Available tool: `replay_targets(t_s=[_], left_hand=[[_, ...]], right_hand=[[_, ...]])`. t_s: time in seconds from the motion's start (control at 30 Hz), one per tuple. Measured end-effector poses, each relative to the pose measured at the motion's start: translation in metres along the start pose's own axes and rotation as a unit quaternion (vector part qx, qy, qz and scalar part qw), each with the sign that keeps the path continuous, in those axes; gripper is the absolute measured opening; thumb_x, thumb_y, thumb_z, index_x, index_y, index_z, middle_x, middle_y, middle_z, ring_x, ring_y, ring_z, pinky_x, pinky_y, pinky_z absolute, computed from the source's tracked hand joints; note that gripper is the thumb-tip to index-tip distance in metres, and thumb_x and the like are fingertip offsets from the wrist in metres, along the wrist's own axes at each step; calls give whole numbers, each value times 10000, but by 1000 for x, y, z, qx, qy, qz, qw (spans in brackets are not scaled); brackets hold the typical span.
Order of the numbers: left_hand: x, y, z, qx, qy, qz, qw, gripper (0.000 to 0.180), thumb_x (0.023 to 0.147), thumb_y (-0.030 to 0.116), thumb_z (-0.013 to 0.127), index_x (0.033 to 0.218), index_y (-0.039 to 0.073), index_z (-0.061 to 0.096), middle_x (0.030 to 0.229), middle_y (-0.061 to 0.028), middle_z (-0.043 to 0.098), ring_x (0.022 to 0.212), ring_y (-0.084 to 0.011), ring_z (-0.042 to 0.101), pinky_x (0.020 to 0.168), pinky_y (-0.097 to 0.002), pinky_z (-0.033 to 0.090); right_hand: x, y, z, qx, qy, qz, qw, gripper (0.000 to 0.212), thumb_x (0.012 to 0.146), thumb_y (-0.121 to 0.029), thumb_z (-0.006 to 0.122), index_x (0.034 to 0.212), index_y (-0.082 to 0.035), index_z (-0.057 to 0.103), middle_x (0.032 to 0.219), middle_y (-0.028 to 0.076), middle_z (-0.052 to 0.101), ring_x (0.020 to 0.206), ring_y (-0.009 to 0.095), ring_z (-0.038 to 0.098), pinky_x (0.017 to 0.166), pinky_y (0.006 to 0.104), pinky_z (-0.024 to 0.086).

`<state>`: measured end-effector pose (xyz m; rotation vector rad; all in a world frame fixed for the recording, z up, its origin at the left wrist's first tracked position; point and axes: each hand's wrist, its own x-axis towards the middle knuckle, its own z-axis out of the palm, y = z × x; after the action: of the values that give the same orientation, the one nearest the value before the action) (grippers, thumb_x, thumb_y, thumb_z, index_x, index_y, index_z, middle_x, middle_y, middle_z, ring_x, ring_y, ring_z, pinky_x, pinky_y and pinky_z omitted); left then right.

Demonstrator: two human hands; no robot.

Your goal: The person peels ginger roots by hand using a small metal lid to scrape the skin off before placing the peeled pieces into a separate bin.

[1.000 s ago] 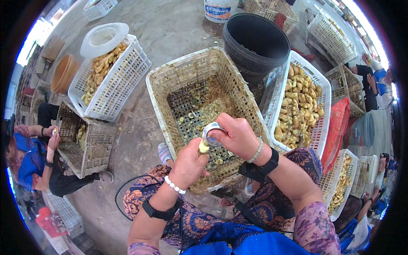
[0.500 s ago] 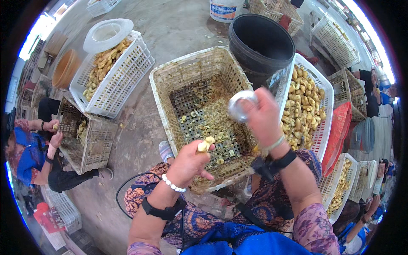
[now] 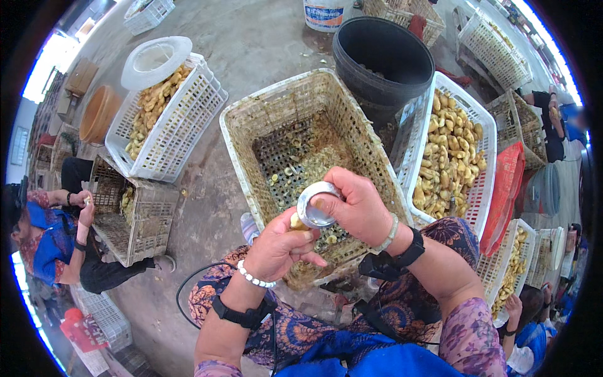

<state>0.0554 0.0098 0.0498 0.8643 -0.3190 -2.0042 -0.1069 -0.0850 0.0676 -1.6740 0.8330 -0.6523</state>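
Since half a second back, my right hand [image 3: 355, 207] swung the round metal scraper lid [image 3: 316, 204] back down onto the small yellowish ginger piece [image 3: 297, 221] pinched in my left hand [image 3: 279, 245]. Lid sits at one o'clock from those fingers, touching. Both over the dirty beige plastic basket [image 3: 251, 125], concrete floor [image 3: 251, 44] around.

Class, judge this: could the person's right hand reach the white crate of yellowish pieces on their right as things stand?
Probably yes: the white crate sits open-topped beside the right hand, nothing between, though that hand holds a round metal piece.
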Motion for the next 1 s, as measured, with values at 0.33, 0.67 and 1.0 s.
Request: replay_targets(t_s=[0.33, 0.67, 1.0], left_hand=[[16, -10, 2, 369, 184, 276, 868, 461, 862, -38, 470, 1312, 27, 393, 1083, -67, 547, 776, -118, 600, 589, -246, 559], [5, 5, 5, 115, 70, 16, 991, 428, 817, 3, 517, 1242, -3, 459, 842, 0, 524, 541, -61, 468, 534, -286, 577], [4, 5, 5, 79, 54, -70, 993, 272, 829, 32, 518, 1101, 39, 517, 692, 39, 448, 477, -34, 378, 505, -326, 577]], right_hand=[[-9, 14, 17, 357, -6, 195, 914, 167, 928, -191, 589, 877, -35, 561, 685, -30, 576, 539, 56, 520, 453, 218, 416], [17, 23, -34, -104, 164, -60, 979, 195, 824, -149, 665, 803, -15, 525, 697, 124, 549, 628, 153, 550, 570, 299, 453], [4, 12, -11, -254, -10, -202, 946, 262, 784, -180, 688, 737, -64, 458, 588, 117, 535, 541, 328, 577, 474, 383, 446]])
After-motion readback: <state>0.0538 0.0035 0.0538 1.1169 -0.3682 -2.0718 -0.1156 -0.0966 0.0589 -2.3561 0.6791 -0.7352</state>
